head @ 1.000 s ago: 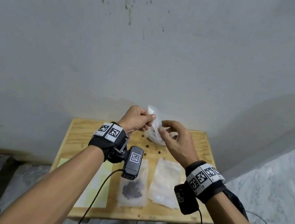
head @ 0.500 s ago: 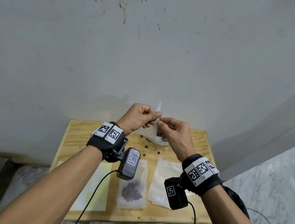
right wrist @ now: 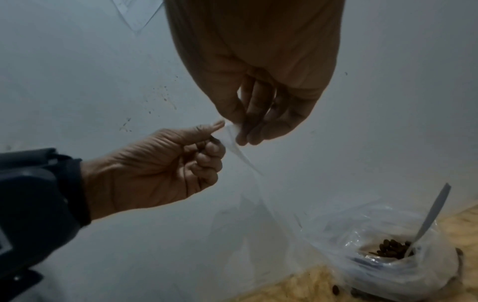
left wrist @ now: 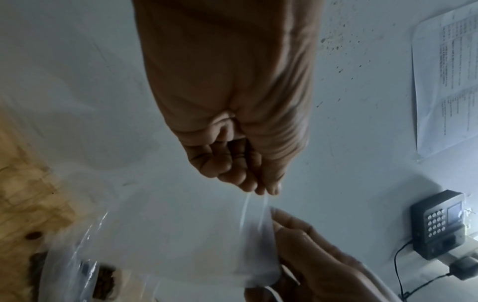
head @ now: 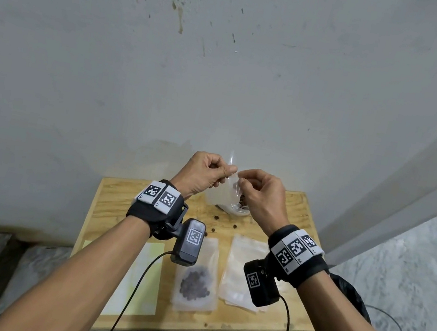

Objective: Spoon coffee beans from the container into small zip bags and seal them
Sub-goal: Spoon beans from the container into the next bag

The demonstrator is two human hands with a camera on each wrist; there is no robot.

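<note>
My left hand (head: 204, 174) and right hand (head: 260, 193) each pinch the top edge of an empty small zip bag (head: 225, 193), held above the tabletop (head: 301, 218). Behind it, the container (right wrist: 388, 263) holds coffee beans (right wrist: 390, 248) and a spoon (right wrist: 432, 214). A filled zip bag (head: 197, 281) lies flat nearer me.

Table (head: 303, 209): pale raw plywood, matt, grain showing. Held zip bag (head: 229, 190): thin clear plastic, glossy, creased. Container bag (right wrist: 388, 251) at the far edge: crinkled shiny film. Spoon (right wrist: 432, 212): smooth grey, material unclear. Wall (head: 226, 79): matt, stained paint.
</note>
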